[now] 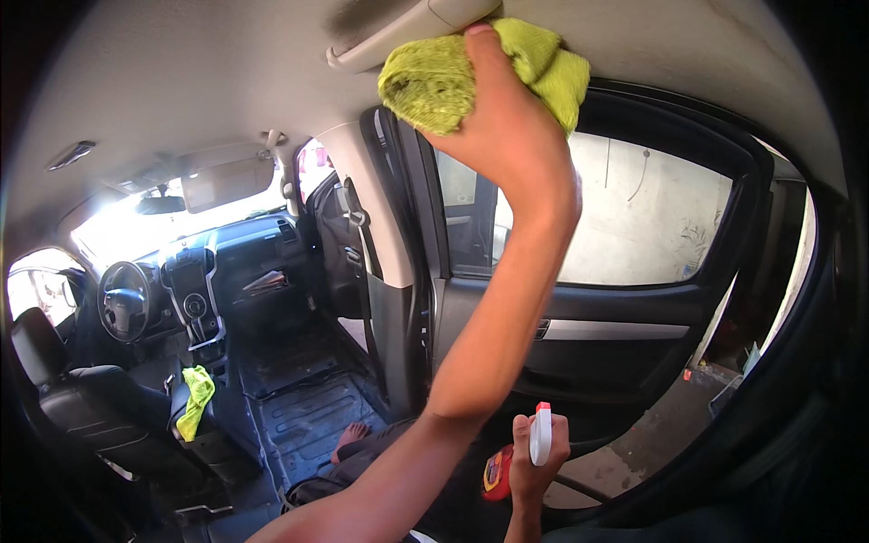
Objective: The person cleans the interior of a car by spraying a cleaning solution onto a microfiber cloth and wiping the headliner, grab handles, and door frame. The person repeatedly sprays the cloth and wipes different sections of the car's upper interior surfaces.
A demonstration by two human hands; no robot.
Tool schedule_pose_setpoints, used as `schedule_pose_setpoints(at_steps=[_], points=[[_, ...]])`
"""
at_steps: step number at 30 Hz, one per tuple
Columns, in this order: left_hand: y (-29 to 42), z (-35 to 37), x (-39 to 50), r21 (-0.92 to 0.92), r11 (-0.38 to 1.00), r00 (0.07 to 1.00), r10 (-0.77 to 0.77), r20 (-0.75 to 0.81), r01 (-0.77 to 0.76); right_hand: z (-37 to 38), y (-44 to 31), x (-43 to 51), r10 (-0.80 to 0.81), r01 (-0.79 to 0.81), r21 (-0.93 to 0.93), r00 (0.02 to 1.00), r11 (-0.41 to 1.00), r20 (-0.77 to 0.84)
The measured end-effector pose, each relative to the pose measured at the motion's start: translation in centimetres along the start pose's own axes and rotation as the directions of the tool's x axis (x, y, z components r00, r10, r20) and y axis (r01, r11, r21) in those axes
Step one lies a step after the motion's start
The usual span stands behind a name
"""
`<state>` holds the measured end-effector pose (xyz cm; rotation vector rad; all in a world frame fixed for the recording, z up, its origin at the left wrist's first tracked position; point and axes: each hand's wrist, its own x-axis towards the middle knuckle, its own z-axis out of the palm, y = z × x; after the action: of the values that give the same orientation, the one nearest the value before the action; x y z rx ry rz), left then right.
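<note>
Raised overhead, my left hand (499, 129) grips a folded yellow-green microfiber cloth (431, 85) against the headliner, beside the beige grab handle (400, 37). Dark smudges mark the cloth's near fold. My fingers are mostly hidden by the cloth; the thumb shows on top. Low down near my lap, my right hand (540, 451) is wrapped around the neck of a red spray bottle (497, 473) with a white trigger head (541, 434) and a red nozzle tip. The bottle bears a label.
An open rear door (611, 366) with its window stands ahead. The belt pillar (390, 271) rises left of it. A second yellow-green cloth (197, 400) lies on the center console beside the driver's seat (102, 407). Bare metal floor (312, 414) shows where the front passenger seat would be.
</note>
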<state>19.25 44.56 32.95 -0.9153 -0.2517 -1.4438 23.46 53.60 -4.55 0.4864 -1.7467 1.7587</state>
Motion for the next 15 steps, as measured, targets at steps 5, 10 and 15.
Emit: schedule_pose_setpoints(at_steps=[5, 10, 15], points=[[1.1, -2.2, 1.5, 0.265, 0.959, 0.995, 0.096, 0.03, -0.1, 0.1, -0.6, -0.1, 0.046, -0.046, 0.003, 0.999, 0.999, 0.021], [1.3, -1.9, 0.2, -0.002, 0.982, 0.981, -0.189, -0.038, 0.189, 0.4, -0.7, -0.4, -0.004, 0.004, 0.022, 1.0, 1.0, 0.019], [-0.1, -0.5, -0.1, -0.045, 0.996, 0.99, 0.087, 0.112, -0.083, 0.4, -0.2, -0.2, -0.016, 0.016, 0.012, 1.0, 1.0, 0.017]])
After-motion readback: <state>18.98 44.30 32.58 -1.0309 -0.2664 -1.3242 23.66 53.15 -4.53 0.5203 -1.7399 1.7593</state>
